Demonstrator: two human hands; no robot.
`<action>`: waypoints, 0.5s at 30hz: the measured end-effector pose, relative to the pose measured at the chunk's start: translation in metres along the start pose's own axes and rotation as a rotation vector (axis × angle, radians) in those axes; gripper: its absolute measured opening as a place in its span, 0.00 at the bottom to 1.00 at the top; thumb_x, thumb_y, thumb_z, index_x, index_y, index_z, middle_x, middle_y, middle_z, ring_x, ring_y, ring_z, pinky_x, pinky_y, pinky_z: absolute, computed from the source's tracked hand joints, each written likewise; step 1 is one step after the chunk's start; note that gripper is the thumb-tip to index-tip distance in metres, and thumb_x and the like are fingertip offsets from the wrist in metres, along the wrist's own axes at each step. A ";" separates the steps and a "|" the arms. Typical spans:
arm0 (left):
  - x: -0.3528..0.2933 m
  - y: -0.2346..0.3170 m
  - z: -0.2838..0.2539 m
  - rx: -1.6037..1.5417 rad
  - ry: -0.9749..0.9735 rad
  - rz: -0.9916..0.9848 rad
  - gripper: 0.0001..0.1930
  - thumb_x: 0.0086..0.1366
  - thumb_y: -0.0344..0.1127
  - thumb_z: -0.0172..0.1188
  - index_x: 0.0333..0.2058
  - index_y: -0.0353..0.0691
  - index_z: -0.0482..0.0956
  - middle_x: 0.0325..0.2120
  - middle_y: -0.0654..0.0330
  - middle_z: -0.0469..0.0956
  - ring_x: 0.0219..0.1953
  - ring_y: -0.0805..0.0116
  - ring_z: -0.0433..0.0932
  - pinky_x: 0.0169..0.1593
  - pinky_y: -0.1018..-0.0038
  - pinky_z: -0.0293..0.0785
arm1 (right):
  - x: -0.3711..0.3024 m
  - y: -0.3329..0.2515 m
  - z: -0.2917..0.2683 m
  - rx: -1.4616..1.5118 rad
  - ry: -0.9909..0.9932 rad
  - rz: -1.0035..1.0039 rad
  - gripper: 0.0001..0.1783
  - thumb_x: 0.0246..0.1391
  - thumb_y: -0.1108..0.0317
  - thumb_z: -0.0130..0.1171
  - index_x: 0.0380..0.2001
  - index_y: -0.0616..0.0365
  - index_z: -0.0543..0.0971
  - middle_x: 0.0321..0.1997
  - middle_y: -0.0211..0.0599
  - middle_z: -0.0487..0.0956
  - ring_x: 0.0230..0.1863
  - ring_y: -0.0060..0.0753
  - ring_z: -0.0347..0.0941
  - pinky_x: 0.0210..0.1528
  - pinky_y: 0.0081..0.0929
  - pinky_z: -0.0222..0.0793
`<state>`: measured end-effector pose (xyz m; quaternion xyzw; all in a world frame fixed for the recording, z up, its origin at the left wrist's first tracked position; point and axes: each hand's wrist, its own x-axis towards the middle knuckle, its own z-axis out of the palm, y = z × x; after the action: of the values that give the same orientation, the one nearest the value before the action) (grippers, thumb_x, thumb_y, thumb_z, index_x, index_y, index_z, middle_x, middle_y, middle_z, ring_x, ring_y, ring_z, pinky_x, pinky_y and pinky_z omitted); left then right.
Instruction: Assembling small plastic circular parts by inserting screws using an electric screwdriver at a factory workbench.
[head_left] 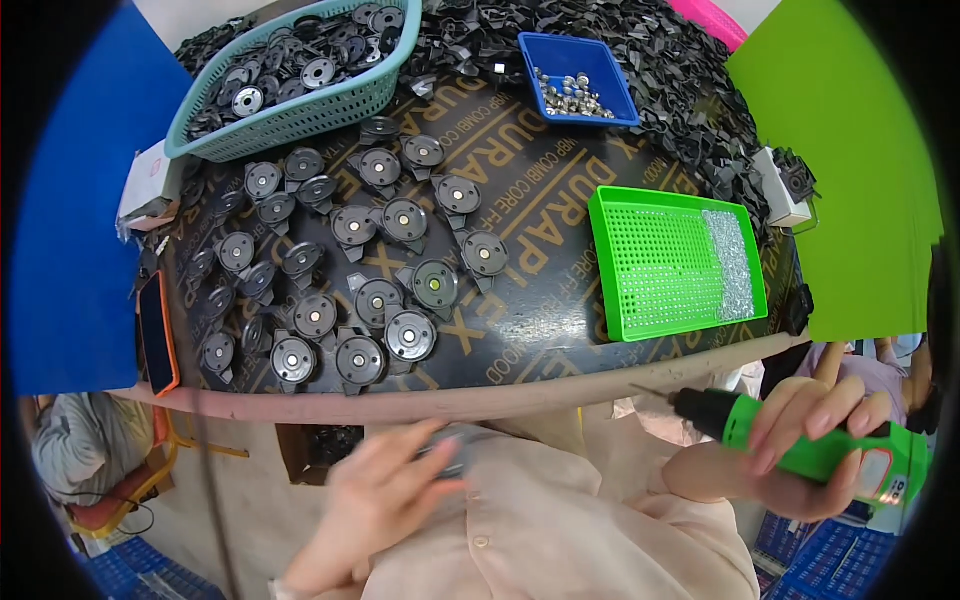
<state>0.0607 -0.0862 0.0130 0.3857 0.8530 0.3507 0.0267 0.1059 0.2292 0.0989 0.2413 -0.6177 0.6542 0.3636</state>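
My left hand (372, 498), blurred by motion, is in front of my shirt below the table edge. Its fingers are closed on a dark grey part (462, 448), mostly hidden and smeared; it resembles the round parts on the table. Low on the right, my right hand (805, 445) wraps round a green and black electric screwdriver (742, 418), its thin bit pointing left toward the table edge. Several dark round wheel-like parts with pointed brackets (403, 220) lie spread over the left half of the table.
A green perforated tray (660, 325) holds small silvery pieces on its right side. Behind it, a blue tray (575, 48) contains metal parts. A teal basket (290, 128) of discs stands back left. Black parts (660, 85) pile along the back. An orange-edged phone (157, 335) leans left.
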 end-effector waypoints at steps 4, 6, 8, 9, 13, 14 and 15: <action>-0.024 0.000 -0.056 0.262 -0.106 -0.221 0.28 0.37 0.39 0.72 0.43 0.38 0.82 0.51 0.50 0.76 0.50 0.52 0.73 0.51 0.62 0.73 | -0.004 0.009 -0.014 -0.017 0.098 0.017 0.14 0.59 0.66 0.43 0.43 0.66 0.64 0.36 0.51 0.72 0.10 0.27 0.62 0.13 0.23 0.60; -0.005 -0.001 -0.053 0.313 -0.076 -0.182 0.27 0.39 0.36 0.70 0.44 0.37 0.82 0.51 0.49 0.76 0.50 0.51 0.73 0.51 0.62 0.73 | 0.000 0.012 -0.021 -0.009 0.093 -0.013 0.14 0.60 0.66 0.42 0.44 0.66 0.63 0.36 0.55 0.72 0.12 0.32 0.67 0.14 0.25 0.64; 0.044 -0.002 -0.028 0.453 0.040 0.071 0.23 0.45 0.29 0.67 0.44 0.38 0.81 0.52 0.50 0.75 0.49 0.53 0.73 0.51 0.63 0.72 | 0.001 0.015 -0.026 -0.013 0.141 -0.042 0.14 0.60 0.67 0.40 0.45 0.66 0.63 0.37 0.59 0.72 0.15 0.37 0.70 0.16 0.26 0.68; 0.071 0.007 -0.020 0.488 0.050 0.133 0.20 0.50 0.25 0.61 0.45 0.36 0.80 0.51 0.52 0.75 0.49 0.54 0.73 0.52 0.64 0.73 | 0.006 0.021 -0.021 0.005 0.173 -0.033 0.13 0.60 0.68 0.40 0.44 0.66 0.64 0.36 0.60 0.73 0.15 0.36 0.69 0.16 0.28 0.68; 0.132 -0.012 0.029 0.730 0.022 0.263 0.24 0.52 0.25 0.56 0.51 0.29 0.75 0.51 0.50 0.74 0.53 0.57 0.70 0.54 0.67 0.71 | 0.012 0.043 -0.014 -0.114 0.280 0.018 0.11 0.58 0.71 0.43 0.41 0.67 0.66 0.32 0.59 0.76 0.13 0.34 0.69 0.17 0.30 0.67; 0.135 -0.014 0.035 0.725 0.020 0.274 0.24 0.52 0.25 0.56 0.51 0.29 0.75 0.51 0.50 0.74 0.53 0.57 0.70 0.54 0.67 0.71 | 0.012 0.047 -0.014 -0.135 0.299 0.051 0.10 0.58 0.72 0.45 0.40 0.68 0.67 0.30 0.59 0.76 0.13 0.34 0.69 0.17 0.29 0.67; 0.137 -0.015 0.041 0.778 0.010 0.216 0.24 0.52 0.25 0.56 0.51 0.28 0.74 0.51 0.50 0.74 0.51 0.57 0.71 0.53 0.68 0.72 | 0.013 0.050 -0.015 -0.143 0.305 0.050 0.10 0.58 0.72 0.45 0.40 0.68 0.67 0.30 0.59 0.76 0.13 0.34 0.69 0.17 0.29 0.67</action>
<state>-0.0322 0.0233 0.0040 0.4526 0.8768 0.0044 -0.1624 0.0611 0.2480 0.0756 0.0972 -0.6060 0.6467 0.4529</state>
